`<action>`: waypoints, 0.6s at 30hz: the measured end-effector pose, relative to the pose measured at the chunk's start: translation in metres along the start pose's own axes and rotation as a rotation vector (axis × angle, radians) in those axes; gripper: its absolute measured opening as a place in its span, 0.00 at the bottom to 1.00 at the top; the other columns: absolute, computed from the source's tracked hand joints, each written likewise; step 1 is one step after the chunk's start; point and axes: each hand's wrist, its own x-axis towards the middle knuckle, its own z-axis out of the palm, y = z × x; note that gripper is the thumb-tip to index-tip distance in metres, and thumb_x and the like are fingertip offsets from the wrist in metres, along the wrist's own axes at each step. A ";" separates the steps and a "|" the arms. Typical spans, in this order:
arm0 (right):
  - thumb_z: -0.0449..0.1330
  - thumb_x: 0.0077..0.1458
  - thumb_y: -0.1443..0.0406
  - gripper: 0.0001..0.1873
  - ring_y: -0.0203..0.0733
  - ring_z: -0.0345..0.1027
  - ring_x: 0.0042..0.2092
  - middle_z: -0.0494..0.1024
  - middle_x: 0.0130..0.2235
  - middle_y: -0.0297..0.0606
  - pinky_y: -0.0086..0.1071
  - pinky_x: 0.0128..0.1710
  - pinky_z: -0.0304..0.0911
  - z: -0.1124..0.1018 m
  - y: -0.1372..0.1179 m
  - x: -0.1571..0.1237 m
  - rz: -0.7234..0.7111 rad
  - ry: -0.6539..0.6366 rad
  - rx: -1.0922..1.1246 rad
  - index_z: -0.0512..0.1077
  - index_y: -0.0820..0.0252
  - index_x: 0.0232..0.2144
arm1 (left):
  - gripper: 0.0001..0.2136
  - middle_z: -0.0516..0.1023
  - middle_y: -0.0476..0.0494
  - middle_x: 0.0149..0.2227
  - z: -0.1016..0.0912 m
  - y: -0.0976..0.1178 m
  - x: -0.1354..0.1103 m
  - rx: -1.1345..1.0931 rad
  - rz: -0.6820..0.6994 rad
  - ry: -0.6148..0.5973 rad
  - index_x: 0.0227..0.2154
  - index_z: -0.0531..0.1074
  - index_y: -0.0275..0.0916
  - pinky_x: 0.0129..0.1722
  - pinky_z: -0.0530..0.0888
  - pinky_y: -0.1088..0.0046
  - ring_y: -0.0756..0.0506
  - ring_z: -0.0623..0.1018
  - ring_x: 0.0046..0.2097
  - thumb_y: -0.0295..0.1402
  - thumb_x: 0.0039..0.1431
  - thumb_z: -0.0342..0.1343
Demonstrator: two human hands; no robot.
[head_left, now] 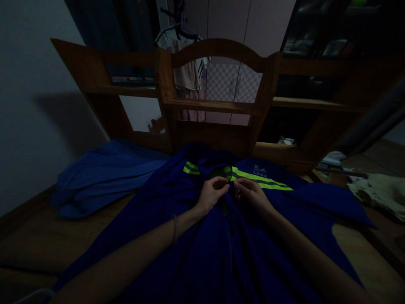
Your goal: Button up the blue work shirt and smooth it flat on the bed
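A dark blue work jacket [196,245] with yellow-green reflective bands lies spread out in front of me, its sleeve reaching to the right. White print [260,169] marks its chest on the right side. My left hand [212,193], with a bracelet [175,228] on the wrist, is closed in a pinch at the jacket's front edge, beside the reflective band [262,180]. Close by on the right, my right hand [250,192] also pinches the front edge. Their fingertips are a small gap apart. Dim light hides exactly what lies between the fingers.
A lighter blue cloth [110,173] lies to the left on the wooden surface [28,245]. Behind the jacket rises a wooden shelf frame [218,46]. Clothes on hangers [186,69] hang beyond it, before a pale wardrobe [228,21]. A pale crumpled cloth [378,192] lies at right.
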 end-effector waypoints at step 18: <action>0.66 0.48 0.59 0.12 0.31 0.63 0.24 0.71 0.25 0.34 0.26 0.25 0.58 -0.006 0.003 -0.001 0.103 0.049 0.128 0.74 0.64 0.28 | 0.12 0.77 0.44 0.34 -0.002 -0.004 0.005 -0.022 -0.046 0.000 0.32 0.73 0.35 0.43 0.71 0.70 0.46 0.76 0.39 0.36 0.46 0.63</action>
